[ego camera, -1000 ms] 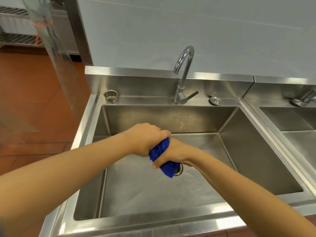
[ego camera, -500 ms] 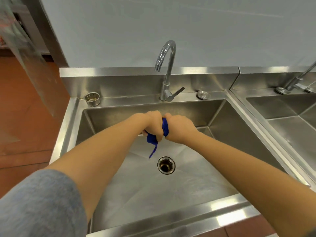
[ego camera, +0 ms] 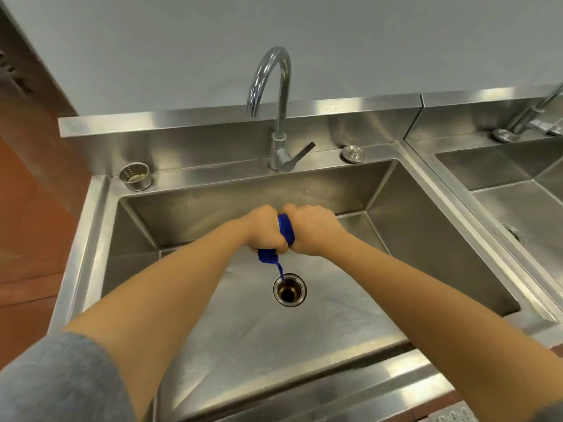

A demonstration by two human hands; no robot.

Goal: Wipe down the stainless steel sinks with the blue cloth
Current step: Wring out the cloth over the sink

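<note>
- head view showed the blue cloth [ego camera: 285, 231] wrung into a tight roll between two fists, held in the air over the basin of the near sink [ego camera: 100, 233], a little behind its drain [ego camera: 289, 290].
- the left hand [ego camera: 265, 229] gripped the lower end of the roll with its fingers curled fully round it. a blue wad bulged out beneath the fist, and a thin twisted tail hung from it toward the drain. whether the tip touched the drain's rim i could not tell.
- the right hand [ego camera: 313, 231] gripped the upper end the same way, fingers wrapped tight, and only a narrow blue band showed between the two hands.
- the knuckles of the two fists met, or nearly so, above the cloth.
- both forearms reached in from the lower edge, and a grey sleeve [ego camera: 61, 382] covered the left upper arm.
- the basin was deep and rectangular, and its steel floor was creased in lines running to the round drain, which was dark inside.
- on the back ledge stood a gooseneck faucet [ego camera: 278, 95] with its lever [ego camera: 301, 150] angled to the right. a perforated strainer cup [ego camera: 135, 176] sat near the left corner, and a round metal cap [ego camera: 353, 153] sat right of the faucet.
- a second sink [ego camera: 487, 169] adjoined on the right, with its own tap [ego camera: 530, 117] partly in view.
- a pale grey wall [ego camera: 182, 56] rose behind, and a reddish floor [ego camera: 30, 208] lay to the left.
</note>
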